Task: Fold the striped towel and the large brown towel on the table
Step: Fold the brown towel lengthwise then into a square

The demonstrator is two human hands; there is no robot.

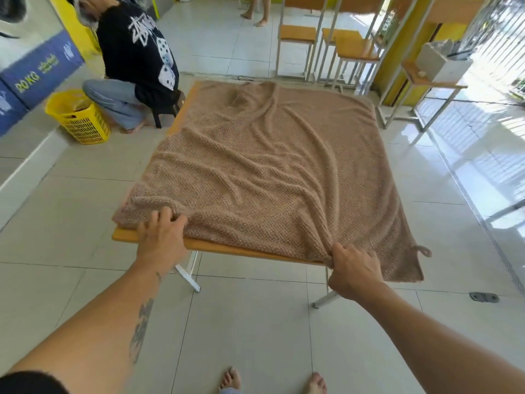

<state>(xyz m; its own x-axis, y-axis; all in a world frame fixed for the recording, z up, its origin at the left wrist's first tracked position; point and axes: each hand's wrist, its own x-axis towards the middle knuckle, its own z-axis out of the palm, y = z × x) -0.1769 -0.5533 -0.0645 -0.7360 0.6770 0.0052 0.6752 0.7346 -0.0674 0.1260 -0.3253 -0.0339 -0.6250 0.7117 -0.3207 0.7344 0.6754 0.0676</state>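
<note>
the large brown waffle-weave towel (270, 166) lies spread and rumpled over nearly the whole orange wood-topped table with white metal legs (227, 248), its right side hanging off the edge: one towel, one table. left of the table a person in a black printed shirt (136, 58) crouches close against its far corner, beside one yellow slotted plastic basket (82, 120) on the pale tiled floor (85, 223). behind the table stand two wood-seated white-framed stools (298, 34), near it but apart. the left hand (160, 237) sits on the towel's near left corner, fingers curled into the bunched cloth, thumb spread. the right hand (352, 268) is clamped on a gathered pinch of the near edge, fingers closed together around it. just right of it one small cloth loop (424, 250) sticks out from the hanging corner.
</note>
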